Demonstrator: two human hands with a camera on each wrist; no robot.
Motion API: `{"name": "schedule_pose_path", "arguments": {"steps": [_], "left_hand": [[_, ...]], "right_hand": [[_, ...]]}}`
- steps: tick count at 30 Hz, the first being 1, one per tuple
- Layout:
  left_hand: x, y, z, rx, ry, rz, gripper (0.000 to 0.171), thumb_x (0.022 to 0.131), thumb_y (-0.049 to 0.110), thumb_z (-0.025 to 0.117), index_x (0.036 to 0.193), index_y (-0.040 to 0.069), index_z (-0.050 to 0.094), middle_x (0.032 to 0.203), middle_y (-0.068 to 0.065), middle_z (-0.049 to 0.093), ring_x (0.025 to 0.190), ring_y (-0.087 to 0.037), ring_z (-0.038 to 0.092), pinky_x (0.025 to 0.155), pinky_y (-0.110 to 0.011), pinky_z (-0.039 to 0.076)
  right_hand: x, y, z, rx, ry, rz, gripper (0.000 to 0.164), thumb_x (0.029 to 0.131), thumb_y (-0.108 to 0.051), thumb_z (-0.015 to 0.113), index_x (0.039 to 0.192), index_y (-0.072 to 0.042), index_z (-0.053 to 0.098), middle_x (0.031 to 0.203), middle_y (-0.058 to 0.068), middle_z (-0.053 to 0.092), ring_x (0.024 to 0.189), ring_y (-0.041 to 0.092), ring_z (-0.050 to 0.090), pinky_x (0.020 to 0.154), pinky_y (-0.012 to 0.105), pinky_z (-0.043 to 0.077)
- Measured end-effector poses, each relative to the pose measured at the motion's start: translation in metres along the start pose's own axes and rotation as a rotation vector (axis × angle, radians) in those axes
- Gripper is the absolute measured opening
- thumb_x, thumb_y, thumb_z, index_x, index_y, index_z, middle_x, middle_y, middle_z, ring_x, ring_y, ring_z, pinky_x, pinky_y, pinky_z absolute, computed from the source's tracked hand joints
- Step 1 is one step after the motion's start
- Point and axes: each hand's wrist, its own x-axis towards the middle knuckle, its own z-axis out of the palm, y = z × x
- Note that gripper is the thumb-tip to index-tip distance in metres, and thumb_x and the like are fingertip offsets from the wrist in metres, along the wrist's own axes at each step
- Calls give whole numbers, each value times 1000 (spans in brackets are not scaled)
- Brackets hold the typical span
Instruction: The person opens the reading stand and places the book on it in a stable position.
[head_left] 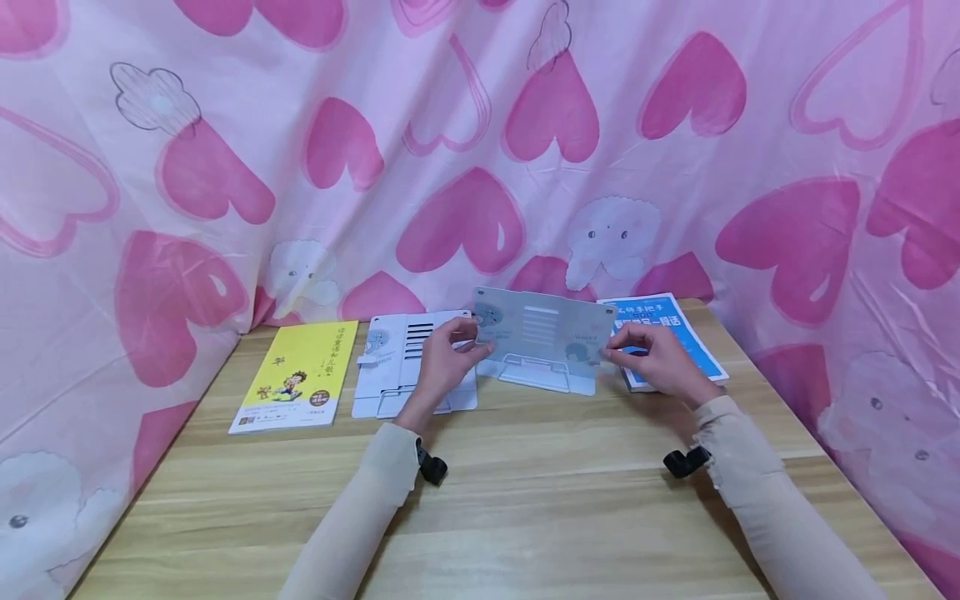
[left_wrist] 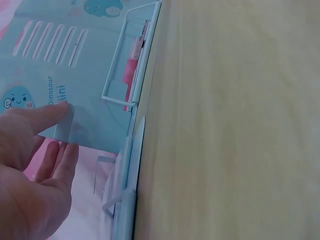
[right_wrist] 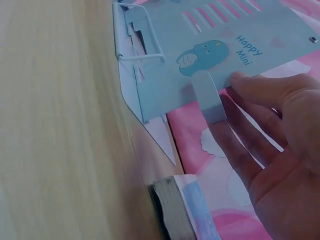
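Note:
A pale blue book stand with dinosaur drawings and a slotted middle leans upright near the back of the table, its wire ledge low on the front. At its left edge, my left hand pinches the panel by a small side clip, thumb and fingers on opposite faces. My right hand grips the right edge beside the other side clip, thumb in front and fingers behind. Just left of it lies a second book stand of the same kind, partly covered by my left hand.
A yellow book lies on the left of the wooden table. On the right, a thick blue book is partly behind my right hand. A pink heart-patterned curtain hangs close behind the table and along its sides.

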Motion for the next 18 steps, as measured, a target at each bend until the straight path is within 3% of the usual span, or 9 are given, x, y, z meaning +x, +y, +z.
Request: {"name": "schedule_pose_path", "arguments": {"steps": [4, 11, 14, 18], "left_hand": [[5, -1, 6, -10, 32, 17, 40, 89, 11, 90, 126, 11, 74, 125, -9, 73, 123, -28, 72, 103, -34, 63], [17, -4, 20, -16, 119, 50, 42, 94, 3, 81, 135, 8, 72, 130, -15, 76, 121, -33, 74, 108, -42, 61], [21, -7, 24, -15, 123, 53, 44, 96, 2, 78, 139, 8, 71, 134, -15, 77, 123, -32, 74, 109, -41, 61], [24, -10, 24, -71, 67, 82, 47, 100, 1, 73, 146, 9, 67, 142, -16, 73, 133, -33, 70, 115, -44, 57]], "right_hand": [[-3, -4, 0, -27, -31, -19, 13, 98, -27, 82, 109, -21, 78, 127, 4, 74, 124, 31, 68, 105, 53, 62], [-6, -14, 12, -18, -115, -110, 11, 95, -23, 85, 104, -23, 79, 118, 3, 78, 111, 28, 72, 88, 31, 64], [-8, -19, 19, -4, -153, -131, 13, 94, -23, 86, 104, -21, 78, 115, 3, 79, 109, 26, 72, 90, 31, 63], [-9, -26, 28, -4, -176, -126, 17, 92, -23, 88, 106, -23, 78, 118, 0, 79, 111, 25, 70, 97, 38, 62]]}}
